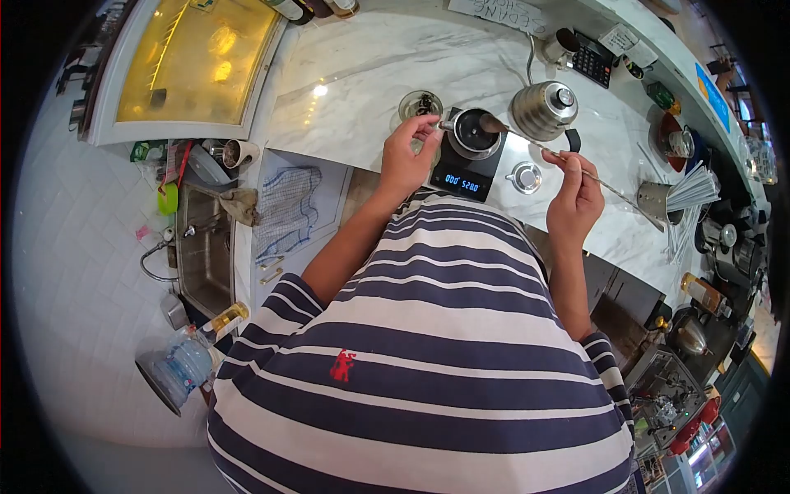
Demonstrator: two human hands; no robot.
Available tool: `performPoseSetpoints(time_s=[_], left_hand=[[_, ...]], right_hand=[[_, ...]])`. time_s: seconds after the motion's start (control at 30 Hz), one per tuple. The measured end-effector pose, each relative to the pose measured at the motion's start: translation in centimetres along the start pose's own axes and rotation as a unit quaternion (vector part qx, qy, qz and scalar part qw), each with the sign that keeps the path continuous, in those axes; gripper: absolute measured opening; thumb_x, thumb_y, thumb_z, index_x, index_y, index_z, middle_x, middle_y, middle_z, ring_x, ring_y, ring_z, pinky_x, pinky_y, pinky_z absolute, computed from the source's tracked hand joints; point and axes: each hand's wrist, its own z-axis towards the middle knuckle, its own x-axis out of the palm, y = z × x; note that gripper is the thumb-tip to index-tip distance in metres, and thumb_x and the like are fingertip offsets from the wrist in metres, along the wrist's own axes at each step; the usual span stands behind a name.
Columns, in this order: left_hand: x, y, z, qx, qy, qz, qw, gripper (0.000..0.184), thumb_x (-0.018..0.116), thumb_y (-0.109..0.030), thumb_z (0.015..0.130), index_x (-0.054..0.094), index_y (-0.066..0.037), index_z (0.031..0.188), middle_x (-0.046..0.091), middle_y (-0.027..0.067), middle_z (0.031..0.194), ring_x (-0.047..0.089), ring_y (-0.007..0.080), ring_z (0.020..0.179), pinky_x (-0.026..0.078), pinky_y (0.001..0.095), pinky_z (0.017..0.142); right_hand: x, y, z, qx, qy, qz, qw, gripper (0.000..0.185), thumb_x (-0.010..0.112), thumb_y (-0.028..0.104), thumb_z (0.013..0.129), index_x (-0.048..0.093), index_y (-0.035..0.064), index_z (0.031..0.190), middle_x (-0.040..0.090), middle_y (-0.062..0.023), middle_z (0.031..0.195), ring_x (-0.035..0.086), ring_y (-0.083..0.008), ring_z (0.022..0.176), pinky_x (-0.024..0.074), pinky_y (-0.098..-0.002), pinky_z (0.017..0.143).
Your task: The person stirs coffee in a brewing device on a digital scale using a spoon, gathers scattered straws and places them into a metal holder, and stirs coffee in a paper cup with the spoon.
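Note:
A steel pot (476,153) with dark liquid inside stands on a black digital scale (454,165) with a lit blue display. My left hand (409,158) is at the pot's left side, thumb and fingers closed at its small handle. Between the fingers of my right hand (574,194) is the thin shaft of a long bar spoon (607,187). The spoon's bowl is at the pot's right rim; its far end slants down to the right. A small metal lid (524,178) lies on the counter between the scale and my right hand.
A steel gooseneck kettle (539,115) stands just beyond the lid. Behind my left hand sits a glass (420,104) with dark contents. On the right, a metal cup (656,202) holds straws. A sink (206,247) is at the left, and the marble counter (354,66) extends ahead.

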Motion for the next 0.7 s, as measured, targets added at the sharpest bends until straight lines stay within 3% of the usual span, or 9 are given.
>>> performPoseSetpoints(time_s=[0.27,0.37,0.4,0.53,0.63,0.7], left_hand=[[-0.8,0.2,-3.2,-0.036,0.002,0.004,0.999,0.031,0.074,-0.011,0.096,0.07,-0.001,0.125,0.074,0.0097,0.1,0.069,0.0177,0.085,0.056,0.0324,0.081],[-1.3,0.2,-4.2,-0.054,0.006,0.001,0.999,0.032,0.074,-0.011,0.096,0.069,-0.002,0.126,0.074,0.0087,0.101,0.068,0.017,0.088,0.055,0.032,0.083],[-1.6,0.2,-4.5,-0.055,0.007,0.002,0.998,0.032,0.073,-0.011,0.097,0.069,-0.003,0.128,0.074,0.0076,0.101,0.068,0.0164,0.09,0.054,0.0316,0.085],[-2.6,-0.1,-4.8,-0.026,-0.026,-0.007,0.999,0.03,0.074,-0.012,0.096,0.07,-0.001,0.124,0.073,0.0094,0.1,0.069,0.0172,0.085,0.055,0.032,0.079],[-4.2,-0.2,-5.0,-0.04,-0.021,-0.007,0.999,0.032,0.072,-0.01,0.098,0.068,-0.003,0.13,0.075,0.0085,0.102,0.069,0.0165,0.094,0.054,0.0318,0.089],[-5.0,0.2,-5.1,-0.021,-0.039,-0.008,0.999,0.031,0.074,-0.011,0.096,0.07,-0.002,0.125,0.074,0.0092,0.1,0.069,0.0168,0.088,0.055,0.0318,0.082]], right_hand=[[0.0,-0.9,-1.9,0.049,-0.042,0.058,0.996,0.028,0.053,0.017,0.113,0.07,-0.0056,0.112,0.081,-0.0154,0.102,0.074,-0.0157,0.097,0.0511,-0.0291,0.099],[-0.1,-0.3,-1.9,0.103,-0.071,0.145,0.982,0.029,0.052,0.018,0.114,0.067,-0.0068,0.112,0.079,-0.0185,0.102,0.075,-0.0216,0.101,0.0535,-0.0336,0.102],[0.0,0.0,-1.8,0.112,-0.081,0.17,0.976,0.03,0.051,0.018,0.114,0.065,-0.0077,0.112,0.077,-0.0205,0.101,0.076,-0.0287,0.103,0.0562,-0.0389,0.103],[0.2,0.3,-1.6,0.133,-0.08,0.215,0.964,0.03,0.05,0.019,0.114,0.063,-0.0081,0.114,0.076,-0.0215,0.1,0.076,-0.0313,0.102,0.0579,-0.041,0.103],[1.1,1.3,-1.4,0.123,-0.072,0.222,0.965,0.03,0.05,0.019,0.115,0.062,-0.0079,0.115,0.076,-0.0222,0.101,0.077,-0.0311,0.103,0.0578,-0.0404,0.102],[2.1,1.8,-1.4,0.102,-0.061,0.205,0.971,0.03,0.05,0.019,0.115,0.063,-0.0077,0.114,0.076,-0.023,0.102,0.077,-0.0308,0.103,0.0574,-0.0398,0.102]])
